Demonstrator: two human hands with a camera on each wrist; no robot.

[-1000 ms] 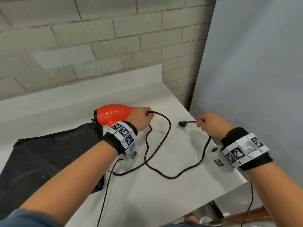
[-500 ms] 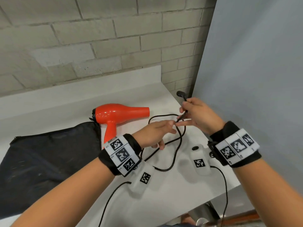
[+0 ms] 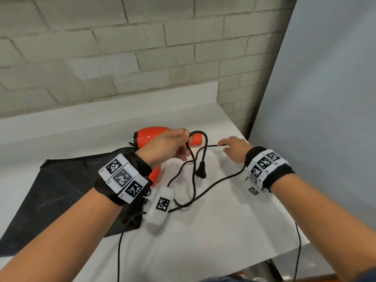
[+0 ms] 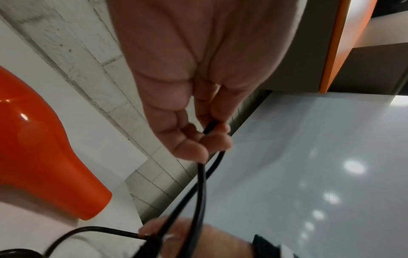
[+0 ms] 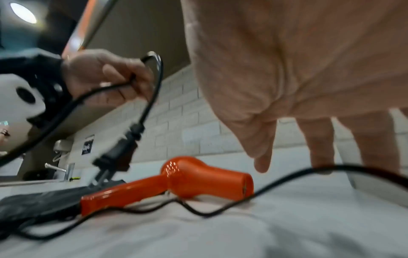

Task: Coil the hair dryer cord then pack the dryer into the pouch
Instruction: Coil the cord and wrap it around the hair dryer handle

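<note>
The orange hair dryer lies on the white counter, its handle toward the black pouch that lies flat to its left. My left hand is raised over the dryer's nozzle and pinches a loop of the black cord; the plug dangles below it. In the left wrist view the left hand's fingertips clamp the cord. My right hand is down at the counter, fingers straight, its fingertips at a stretch of cord lying there. The dryer and the plug show in the right wrist view.
A brick wall rises behind the counter's low backsplash. A grey panel closes the right side. The counter ends just right of my right hand and at the front. Thin wrist-camera cables hang off the front edge.
Half a second ago both hands met at the plug. Now my left hand alone holds the cord loop, lifted back over the dryer, and my right hand has dropped to the cord on the counter.
</note>
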